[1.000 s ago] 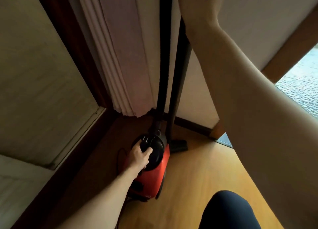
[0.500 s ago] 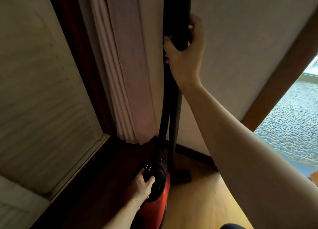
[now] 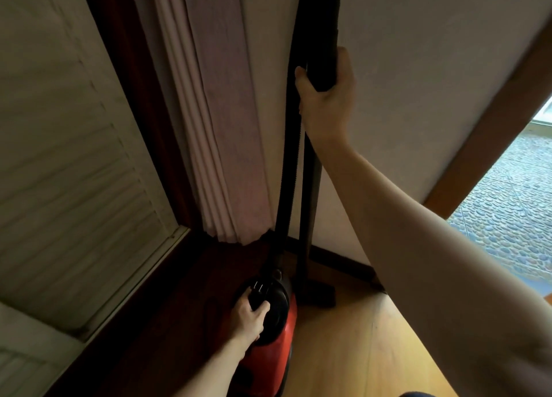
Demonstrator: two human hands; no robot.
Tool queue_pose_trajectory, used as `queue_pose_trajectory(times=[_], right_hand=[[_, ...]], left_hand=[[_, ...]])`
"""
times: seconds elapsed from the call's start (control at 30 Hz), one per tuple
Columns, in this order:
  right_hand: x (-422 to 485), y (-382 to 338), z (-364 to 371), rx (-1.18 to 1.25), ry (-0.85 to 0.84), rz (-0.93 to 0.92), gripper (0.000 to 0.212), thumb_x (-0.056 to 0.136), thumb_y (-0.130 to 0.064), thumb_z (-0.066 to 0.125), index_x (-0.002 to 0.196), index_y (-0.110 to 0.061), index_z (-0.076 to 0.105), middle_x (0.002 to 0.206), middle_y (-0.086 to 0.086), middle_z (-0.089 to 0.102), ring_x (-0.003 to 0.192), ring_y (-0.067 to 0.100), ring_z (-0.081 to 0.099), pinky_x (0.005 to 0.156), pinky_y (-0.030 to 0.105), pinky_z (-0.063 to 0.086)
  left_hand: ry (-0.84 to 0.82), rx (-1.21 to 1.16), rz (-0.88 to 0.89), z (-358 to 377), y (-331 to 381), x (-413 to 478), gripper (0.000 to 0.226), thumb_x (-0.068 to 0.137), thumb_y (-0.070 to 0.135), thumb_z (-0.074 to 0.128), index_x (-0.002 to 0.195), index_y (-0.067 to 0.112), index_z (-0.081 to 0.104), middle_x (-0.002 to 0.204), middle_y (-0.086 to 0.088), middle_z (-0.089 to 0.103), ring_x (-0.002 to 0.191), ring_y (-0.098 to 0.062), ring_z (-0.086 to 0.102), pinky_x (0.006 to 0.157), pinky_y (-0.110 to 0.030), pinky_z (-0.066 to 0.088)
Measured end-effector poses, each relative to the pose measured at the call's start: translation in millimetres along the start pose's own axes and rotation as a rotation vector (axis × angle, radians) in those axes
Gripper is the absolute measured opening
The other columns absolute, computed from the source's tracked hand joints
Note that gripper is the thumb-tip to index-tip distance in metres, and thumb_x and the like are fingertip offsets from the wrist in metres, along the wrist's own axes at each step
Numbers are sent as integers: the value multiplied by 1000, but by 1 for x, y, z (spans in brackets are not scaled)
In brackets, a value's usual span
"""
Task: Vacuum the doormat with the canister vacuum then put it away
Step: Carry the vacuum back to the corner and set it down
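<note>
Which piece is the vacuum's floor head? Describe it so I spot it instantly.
Look to the room corner where the pale pleated curtain hangs. Below it on the wooden floor stands the red canister vacuum; the flat black floor head sits on its right. It alone lies flat, at the foot of the rigid black tube, not the ribbed hose.

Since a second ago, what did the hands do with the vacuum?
Mostly the view tipped up: the right hand, cut off at the top before, now shows gripping the black wand. The left hand still holds the top of the red canister vacuum, and the floor head still sits beside it.
</note>
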State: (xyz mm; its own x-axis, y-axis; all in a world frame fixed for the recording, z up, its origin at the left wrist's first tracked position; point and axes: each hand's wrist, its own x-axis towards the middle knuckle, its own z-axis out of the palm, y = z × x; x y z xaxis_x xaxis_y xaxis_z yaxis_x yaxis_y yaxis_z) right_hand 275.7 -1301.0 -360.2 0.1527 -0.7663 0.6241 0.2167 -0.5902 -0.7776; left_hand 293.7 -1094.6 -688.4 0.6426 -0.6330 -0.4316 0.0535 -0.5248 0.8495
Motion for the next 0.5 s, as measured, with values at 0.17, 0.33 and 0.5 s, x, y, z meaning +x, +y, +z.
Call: queue_pose_trajectory(times=[0.17,0.33,0.5], right_hand=[[12,12,2,-16,-21,-57,28,88,-13,69,113,-5,60,97,13,70,79,24,67,69,40,61],[9,33,3,-90,-55,-38,50,84,-11,72,130,-2,54,117,12,69,104,25,70,79,52,63],[-13,62,-6,-160,-141,36,51,86,-7,74,133,-3,54,118,7,69,103,15,68,87,25,60]], left_hand=[[6,26,15,5,-1,19,43,92,23,64,133,22,56,99,-29,68,58,-40,66,42,-30,45],[-15,51,12,13,8,40,45,88,28,66,132,21,56,100,-26,69,76,-46,69,58,-45,56],[-61,-1,5,19,21,53,20,94,8,60,111,18,60,65,-6,56,34,-12,42,36,-22,35]])
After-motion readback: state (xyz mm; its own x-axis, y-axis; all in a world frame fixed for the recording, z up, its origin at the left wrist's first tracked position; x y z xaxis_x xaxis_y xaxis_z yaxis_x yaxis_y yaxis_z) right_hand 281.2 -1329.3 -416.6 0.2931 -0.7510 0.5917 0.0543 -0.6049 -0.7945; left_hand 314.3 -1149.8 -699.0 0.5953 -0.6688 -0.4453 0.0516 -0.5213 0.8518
